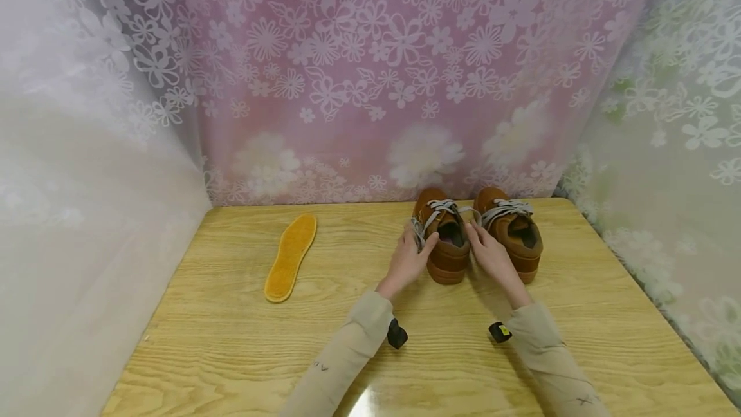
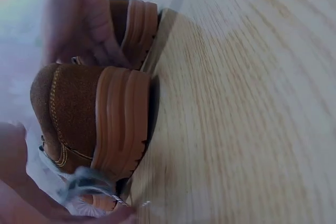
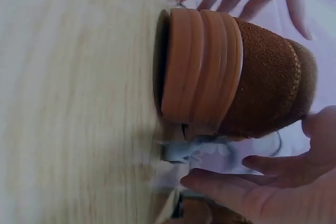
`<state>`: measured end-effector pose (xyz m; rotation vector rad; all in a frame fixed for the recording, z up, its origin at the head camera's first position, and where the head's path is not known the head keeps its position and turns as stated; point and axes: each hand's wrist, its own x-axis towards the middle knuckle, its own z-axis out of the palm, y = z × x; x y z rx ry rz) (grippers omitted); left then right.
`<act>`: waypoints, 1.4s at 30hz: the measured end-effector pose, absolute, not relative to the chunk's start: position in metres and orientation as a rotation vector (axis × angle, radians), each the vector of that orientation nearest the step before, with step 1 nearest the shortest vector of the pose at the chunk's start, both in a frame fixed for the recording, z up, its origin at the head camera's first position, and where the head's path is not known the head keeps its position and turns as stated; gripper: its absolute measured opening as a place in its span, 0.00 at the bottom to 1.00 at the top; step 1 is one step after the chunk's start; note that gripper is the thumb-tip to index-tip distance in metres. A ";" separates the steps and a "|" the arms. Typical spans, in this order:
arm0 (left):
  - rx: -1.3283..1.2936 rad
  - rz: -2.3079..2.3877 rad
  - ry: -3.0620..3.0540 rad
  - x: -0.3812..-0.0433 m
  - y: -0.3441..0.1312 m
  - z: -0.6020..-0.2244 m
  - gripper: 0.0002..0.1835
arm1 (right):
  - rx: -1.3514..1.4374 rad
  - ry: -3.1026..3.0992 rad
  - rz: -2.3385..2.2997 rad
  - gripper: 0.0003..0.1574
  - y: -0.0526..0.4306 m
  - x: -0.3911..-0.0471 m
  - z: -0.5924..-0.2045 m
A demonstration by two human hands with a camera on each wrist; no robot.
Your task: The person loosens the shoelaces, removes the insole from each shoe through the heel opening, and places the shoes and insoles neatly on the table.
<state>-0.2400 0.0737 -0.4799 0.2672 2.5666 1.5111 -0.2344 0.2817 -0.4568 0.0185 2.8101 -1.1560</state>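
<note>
Two brown lace-up shoes stand side by side at the back right of the table, heels toward me. My left hand [image 1: 408, 261] is at the left side of the left shoe [image 1: 448, 266], its fingers spread in the right wrist view and close to a loose grey lace [image 2: 89, 182]. Between the two shoes, my right hand [image 1: 492, 256] has its fingers extended along the left shoe's other side, beside the right shoe [image 1: 523, 253]. A grey lace [image 3: 178, 150] hangs near its fingertips, blurred. The fronts of the shoes are hidden in both wrist views.
An orange-yellow insole [image 1: 291, 259] lies flat on the left part of the wood-grain table [image 1: 231, 340]. A pink flowered curtain [image 1: 370, 82] hangs behind the table's back edge, with pale sheets on both sides. Small black devices are at both wrists.
</note>
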 end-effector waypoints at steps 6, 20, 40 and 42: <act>0.218 1.426 2.641 -0.239 0.068 -0.479 0.47 | -0.012 3.000 -1.034 0.45 0.287 -0.216 -0.449; 0.399 1.491 2.689 -0.236 0.061 -0.463 0.40 | -0.044 3.534 -1.308 0.16 0.334 -0.220 -0.429; 0.961 1.321 2.920 -0.207 0.106 -0.436 0.21 | 0.222 3.209 -1.037 0.30 0.384 -0.245 -0.449; 1.012 1.270 2.939 -0.205 0.111 -0.436 0.18 | 0.225 3.203 -1.040 0.29 0.384 -0.243 -0.448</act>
